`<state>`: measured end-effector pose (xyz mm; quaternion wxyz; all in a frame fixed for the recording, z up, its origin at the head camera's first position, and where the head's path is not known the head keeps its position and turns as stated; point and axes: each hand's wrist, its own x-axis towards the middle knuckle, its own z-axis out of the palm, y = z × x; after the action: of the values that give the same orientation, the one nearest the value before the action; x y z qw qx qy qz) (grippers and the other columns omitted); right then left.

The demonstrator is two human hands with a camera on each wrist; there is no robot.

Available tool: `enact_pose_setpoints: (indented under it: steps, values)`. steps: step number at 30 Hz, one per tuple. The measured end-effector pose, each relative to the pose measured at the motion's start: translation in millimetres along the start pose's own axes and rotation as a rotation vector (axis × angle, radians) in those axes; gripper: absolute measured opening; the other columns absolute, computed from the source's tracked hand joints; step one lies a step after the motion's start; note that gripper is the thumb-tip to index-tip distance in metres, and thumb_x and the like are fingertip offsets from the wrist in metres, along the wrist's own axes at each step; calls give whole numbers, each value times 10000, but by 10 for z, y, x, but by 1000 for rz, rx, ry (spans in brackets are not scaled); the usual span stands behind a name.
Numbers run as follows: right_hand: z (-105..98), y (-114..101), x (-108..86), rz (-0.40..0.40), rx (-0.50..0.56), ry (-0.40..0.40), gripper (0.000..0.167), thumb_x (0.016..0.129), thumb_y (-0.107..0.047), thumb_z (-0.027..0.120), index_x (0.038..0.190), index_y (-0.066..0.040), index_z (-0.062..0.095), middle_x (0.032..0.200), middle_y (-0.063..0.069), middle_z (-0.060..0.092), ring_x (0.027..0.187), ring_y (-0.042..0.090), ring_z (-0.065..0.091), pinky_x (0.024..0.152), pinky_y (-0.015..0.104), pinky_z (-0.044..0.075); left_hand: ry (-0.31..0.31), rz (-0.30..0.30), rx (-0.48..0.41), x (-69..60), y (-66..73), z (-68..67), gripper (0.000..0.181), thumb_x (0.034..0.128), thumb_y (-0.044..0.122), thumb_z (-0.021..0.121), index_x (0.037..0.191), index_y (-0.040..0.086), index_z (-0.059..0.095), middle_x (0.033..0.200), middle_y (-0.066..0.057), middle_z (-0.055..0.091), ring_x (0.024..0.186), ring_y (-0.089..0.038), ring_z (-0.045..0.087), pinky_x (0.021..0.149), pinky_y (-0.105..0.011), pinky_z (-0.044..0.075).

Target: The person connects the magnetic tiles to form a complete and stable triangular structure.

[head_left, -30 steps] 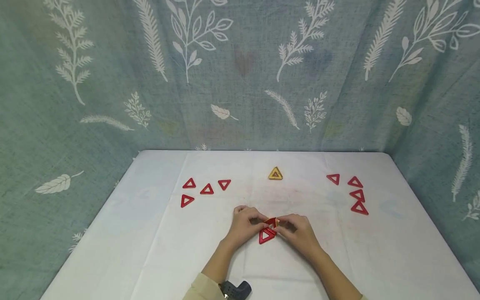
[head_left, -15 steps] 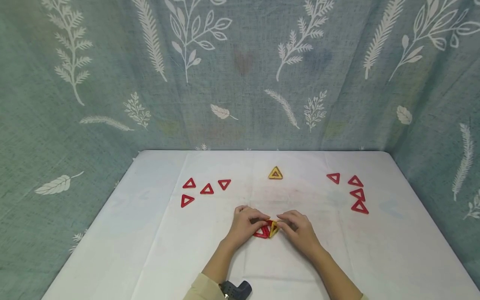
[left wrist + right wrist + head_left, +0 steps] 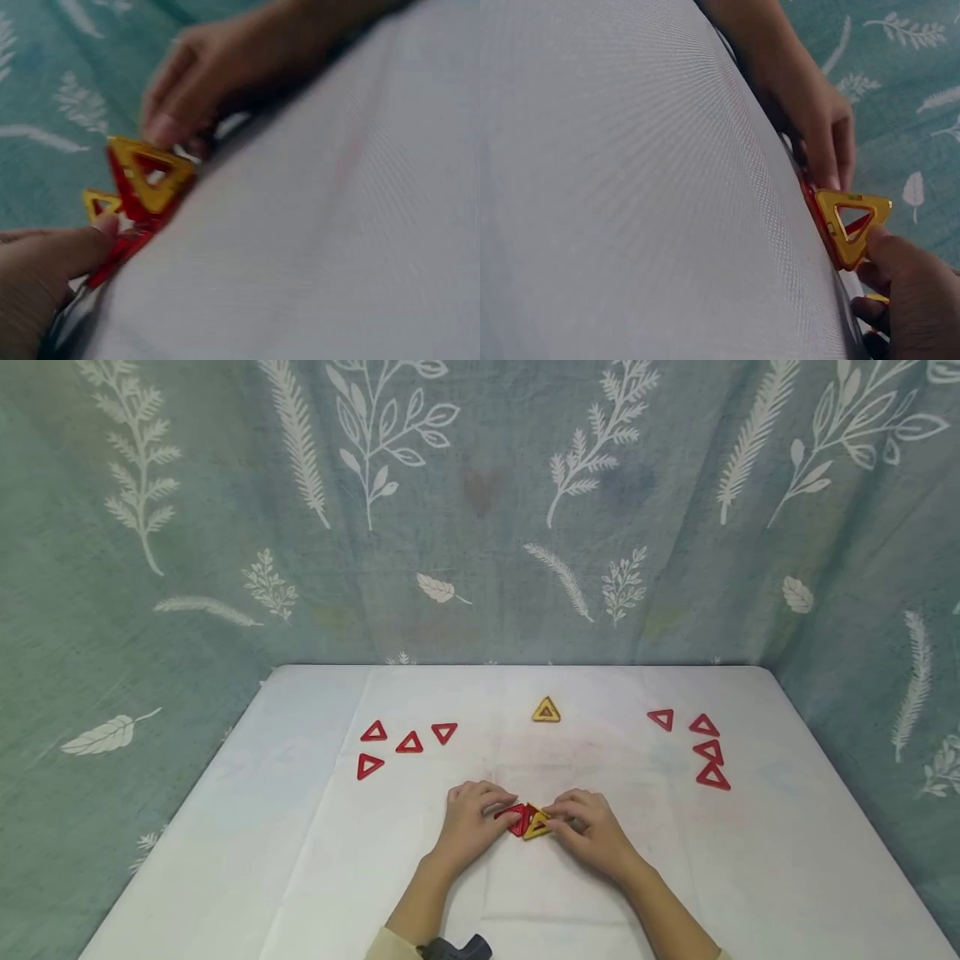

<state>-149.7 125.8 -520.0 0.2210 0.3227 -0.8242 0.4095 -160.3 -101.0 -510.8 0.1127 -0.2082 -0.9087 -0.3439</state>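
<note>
Several triangular magnetic tiles are joined at the table's middle, between the two hands. My left hand [image 3: 471, 818] pinches a red triangle tile [image 3: 517, 827] that lies low at the left of this group. With thumb and fingers my right hand [image 3: 592, 831] holds a yellow triangle tile [image 3: 536, 834] at the right side. In the left wrist view the yellow tile [image 3: 159, 196] stands tilted up against a red tile [image 3: 124, 187]. From the right wrist the yellow tile [image 3: 823, 201] shows upright, red edges behind it. Fingers hide part of the group.
Farther back on the white table [image 3: 600, 910] lies a single yellow triangle [image 3: 547, 718]. Red triangles are scattered at the left, one of them a red tile [image 3: 399, 749]. More red triangles, including a red tile [image 3: 703, 783], lie at the right. A patterned curtain [image 3: 480, 568] hangs behind.
The joined tiles have been turned between the hands, so the yellow tile now faces the camera more. My left hand has shifted slightly left. The scattered tiles keep their places.
</note>
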Motion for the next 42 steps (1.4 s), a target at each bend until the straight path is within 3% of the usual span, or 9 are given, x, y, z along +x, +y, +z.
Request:
enact_pose_setpoints:
  steps: [3,8,19,28,37,42]
  values:
    - [17,-25,-1,35,-13,-3,186,729,-130,792,903,-153,731,857,-72,641,759,73,531,738,295,377,-31,-57,51,-85,-40,-81,324,734,397,788,1010,234,737,968,88,589,972,-129,499,920,-435,300]
    - [25,-42,-5,76,-36,-7,198,706,-154,812,885,-166,727,825,-108,627,734,48,506,733,276,371,-81,-71,75,-119,-64,-143,408,660,465,819,995,252,723,970,87,552,972,-129,463,902,-428,290]
    - [17,-22,-22,118,-32,-15,196,667,-183,836,834,-175,735,774,-152,632,751,20,526,770,282,390,-36,-78,-1,-123,-55,-113,272,673,373,835,869,226,718,917,110,575,963,-122,500,916,-416,303]
    - [36,-5,-17,57,-1,20,177,658,-142,835,796,-158,725,748,-116,643,720,59,537,745,284,381,-44,-107,-126,-125,-73,-115,299,684,362,824,930,216,736,793,164,633,779,0,506,878,-340,315]
    - [44,-15,-24,58,-41,10,181,647,-188,843,773,-174,714,744,-125,639,720,48,535,744,292,384,-18,-98,-331,-125,5,-88,269,719,261,809,958,171,722,795,137,643,787,-36,567,849,-319,390]
    - [25,-16,-10,43,-48,12,184,644,-191,844,773,-175,714,746,-123,642,719,54,536,746,296,385,70,5,-339,-119,55,-17,270,703,184,818,951,139,721,781,88,661,748,-66,590,740,-250,462]
